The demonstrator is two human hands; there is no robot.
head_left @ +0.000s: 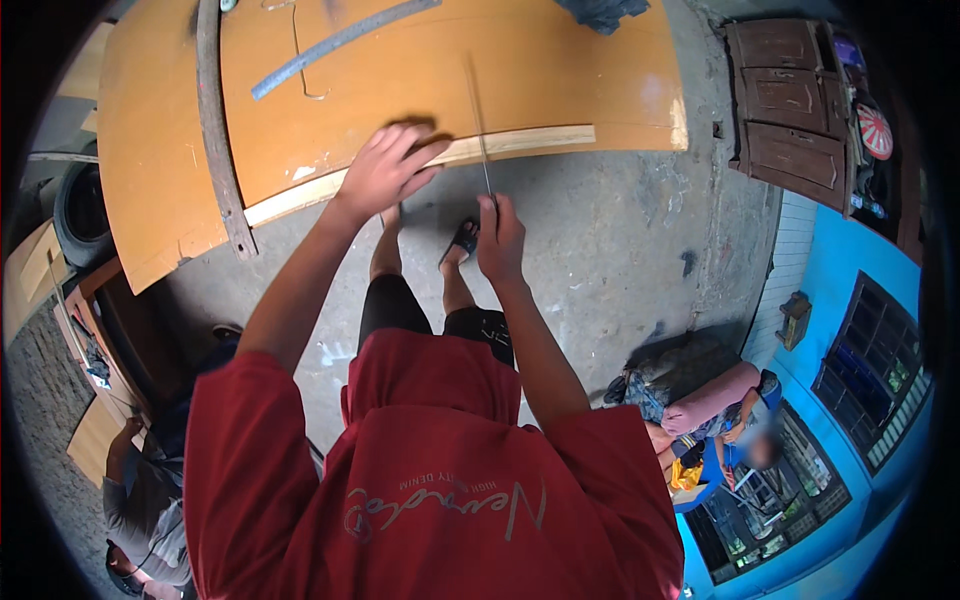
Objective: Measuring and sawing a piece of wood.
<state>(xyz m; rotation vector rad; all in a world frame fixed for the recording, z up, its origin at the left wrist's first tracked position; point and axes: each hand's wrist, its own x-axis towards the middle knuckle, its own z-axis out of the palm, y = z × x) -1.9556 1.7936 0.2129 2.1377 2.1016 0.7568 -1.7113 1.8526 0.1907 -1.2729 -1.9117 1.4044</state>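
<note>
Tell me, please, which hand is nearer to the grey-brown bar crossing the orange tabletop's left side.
The left hand: it is over the pale wooden strip, right of the grey-brown bar. The right hand, gripping a thin tool, is farther right.

I'm in a workshop, rough, partly domestic. Evidence: wood strip and thin metal tool at the bench, 12 o'clock; bare, marked concrete floor; tire at 9. Home side: panelled wooden cabinet at 2, blue wall with gridded window past 3.

Brown cabinet, bright blue wall.
</note>
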